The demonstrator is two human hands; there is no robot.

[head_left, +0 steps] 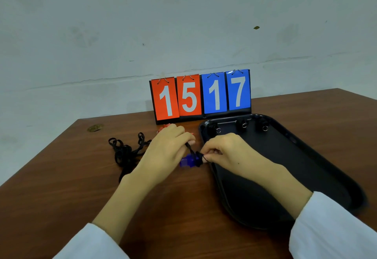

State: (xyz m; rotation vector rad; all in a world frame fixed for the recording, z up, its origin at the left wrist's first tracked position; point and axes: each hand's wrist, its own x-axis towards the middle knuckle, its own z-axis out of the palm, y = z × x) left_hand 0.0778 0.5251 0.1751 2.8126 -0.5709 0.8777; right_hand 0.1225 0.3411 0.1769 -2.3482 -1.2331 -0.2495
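My left hand (165,148) pinches a thin black cord (188,147) btwn thumb & fingertips. My right hand (224,152) pinches the cord's dark end right at a small translucent blue plastic piece (186,162), low over the brown wooden table (61,187), touching or not I can't tell, just beside the left rim of a black plastic tray (285,167). Three black clips w/ metal rings (243,124) sit at the tray's far edge, a tangle of black cords (124,150) lies to the left, & a red-and-blue flip scoreboard (201,95) reads 15-17 behind
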